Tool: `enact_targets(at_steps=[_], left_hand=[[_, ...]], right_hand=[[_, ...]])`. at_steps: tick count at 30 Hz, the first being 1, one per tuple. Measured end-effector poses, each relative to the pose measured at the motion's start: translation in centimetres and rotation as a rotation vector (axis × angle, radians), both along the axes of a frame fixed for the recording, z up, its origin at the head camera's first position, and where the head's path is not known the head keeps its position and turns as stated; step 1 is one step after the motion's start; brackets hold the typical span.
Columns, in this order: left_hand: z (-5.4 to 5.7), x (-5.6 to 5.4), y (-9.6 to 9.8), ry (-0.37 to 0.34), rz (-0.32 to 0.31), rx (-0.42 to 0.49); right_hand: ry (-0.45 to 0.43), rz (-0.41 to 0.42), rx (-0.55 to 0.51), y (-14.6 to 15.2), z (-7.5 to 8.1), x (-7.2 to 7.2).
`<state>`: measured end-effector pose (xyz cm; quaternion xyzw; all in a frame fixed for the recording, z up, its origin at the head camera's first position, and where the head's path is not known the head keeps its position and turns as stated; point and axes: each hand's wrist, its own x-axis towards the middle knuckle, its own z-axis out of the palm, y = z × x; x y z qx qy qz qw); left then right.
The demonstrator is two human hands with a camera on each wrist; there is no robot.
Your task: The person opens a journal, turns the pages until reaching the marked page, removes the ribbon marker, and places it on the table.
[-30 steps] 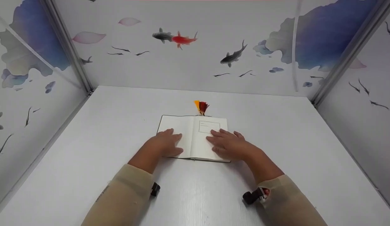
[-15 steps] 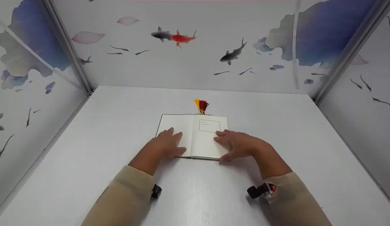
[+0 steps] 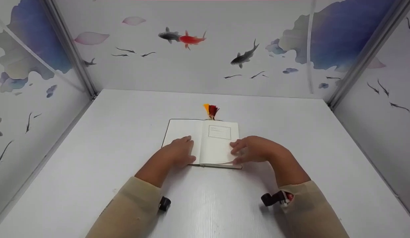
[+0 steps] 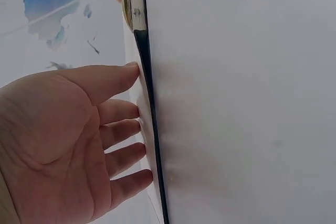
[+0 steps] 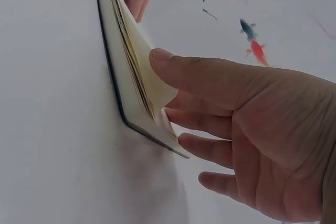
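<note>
An open notebook (image 3: 186,127) lies on the white table, its dark cover edge showing round the pale pages. My left hand (image 3: 179,152) rests on the left page, fingers extended; in the left wrist view the thumb and fingertips touch the paper. At the lower right corner, my right hand (image 3: 256,149) pinches a page (image 5: 152,77) between thumb and index finger, and that corner is lifted off the stack below. The index fingertip is hidden behind the paper. A printed box (image 3: 219,132) marks the right page's upper part.
A tassel bookmark (image 3: 212,110) in yellow and dark red sticks out past the notebook's top edge. White panels with painted fish (image 3: 191,39) enclose the table (image 3: 125,125) at the back and both sides.
My right hand has slid from lying flat on the right page to its outer edge, and the page's corner has come up. The left hand has shifted slightly towards the spine.
</note>
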<state>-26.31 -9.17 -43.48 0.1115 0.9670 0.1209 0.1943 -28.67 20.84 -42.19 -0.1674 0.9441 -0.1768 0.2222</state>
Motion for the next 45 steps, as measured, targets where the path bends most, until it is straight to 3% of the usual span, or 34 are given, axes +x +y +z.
enact_targets(at_steps=[10,14,22,34,45], left_hand=[[0.4,0.4,0.6,-0.006,0.048,0.040],[0.5,0.5,0.7,0.001,0.040,0.045],[0.2,0.5,1.5,0.033,0.072,-0.008],[0.5,0.9,2.8,0.070,0.150,-0.051],[0.7,1.4,2.2,0.133,0.135,0.008]], right_hand=[[0.122,0.031,-0.019,-0.1,0.5,0.0],[0.190,0.049,-0.089,-0.4,0.2,-0.2],[0.307,-0.005,-0.222,-1.3,0.0,-0.3],[0.329,-0.022,-0.216,-1.5,0.0,-0.1],[0.349,-0.045,-0.260,-1.1,0.4,0.0]])
